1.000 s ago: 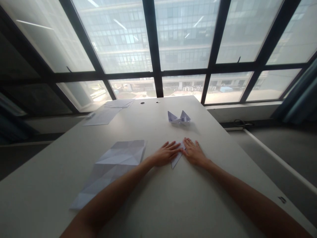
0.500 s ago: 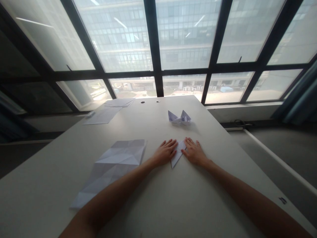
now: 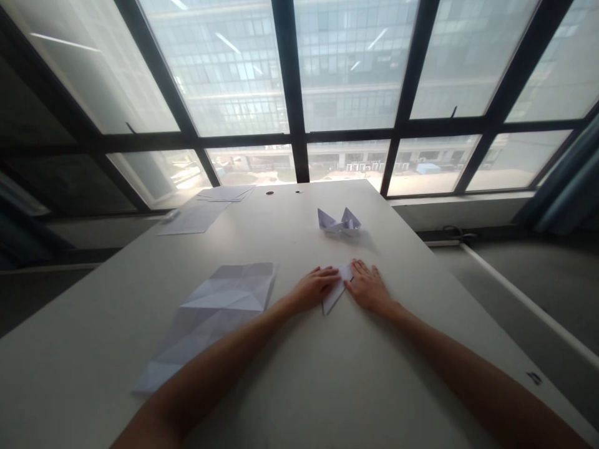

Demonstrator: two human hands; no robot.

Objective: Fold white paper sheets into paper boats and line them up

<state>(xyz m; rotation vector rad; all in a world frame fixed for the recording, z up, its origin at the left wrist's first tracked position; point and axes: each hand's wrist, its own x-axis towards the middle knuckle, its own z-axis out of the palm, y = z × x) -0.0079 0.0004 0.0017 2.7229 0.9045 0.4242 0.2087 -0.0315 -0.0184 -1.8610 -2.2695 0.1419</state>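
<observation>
A small folded white paper point(image 3: 335, 293) lies on the pale table point(image 3: 327, 374) between my two hands. My left hand point(image 3: 314, 288) rests on its left part, fingers bent and drawn together, fingertips pressing the paper. My right hand point(image 3: 367, 287) lies flat on its right part with the fingers stretched out. Farther back stands a finished folded paper boat point(image 3: 339, 222), apart from both hands.
A large creased sheet of paper point(image 3: 213, 318) lies to the left of my left arm. More sheets point(image 3: 201, 215) lie at the table's far left corner. Two small holes point(image 3: 269, 193) sit near the far edge. Big windows rise behind the table, and the right edge drops to the floor.
My left hand's fingers have curled in and moved rightward over the folded paper. My right hand has stayed almost still on it.
</observation>
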